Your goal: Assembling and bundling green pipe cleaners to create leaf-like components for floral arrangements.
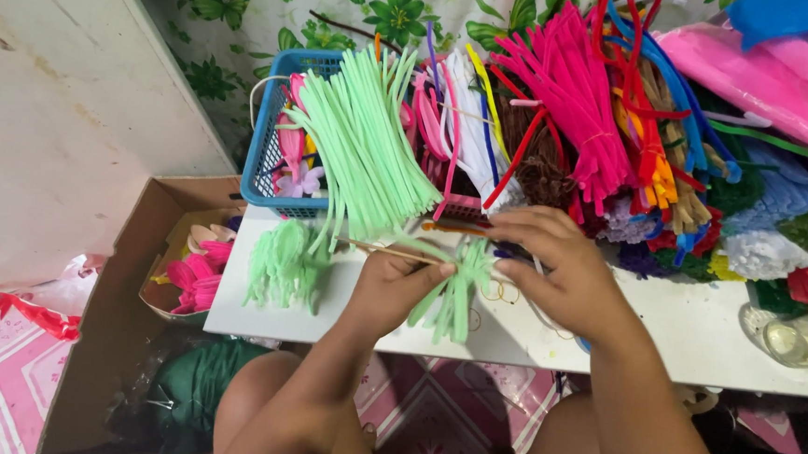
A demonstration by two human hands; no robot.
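My left hand [391, 287] pinches a thin wooden stick [375, 248] together with a cluster of light green pipe cleaner pieces [456, 291] over the white table [696, 338]. My right hand [551, 264] closes around the same green cluster from the right, fingers on its top. A finished light green tuft [282, 264] sits on the stick's left end. A big bundle of light green pipe cleaners [367, 141] leans out of a blue basket [263, 167] just behind my hands.
Piles of pink, red, white, brown and blue pipe cleaners [580, 98] cover the table's back. A glass jar [804, 337] lies at the right edge. A cardboard box [135, 267] with pink flower pieces [197, 275] stands on the floor at left. My knees are below the table.
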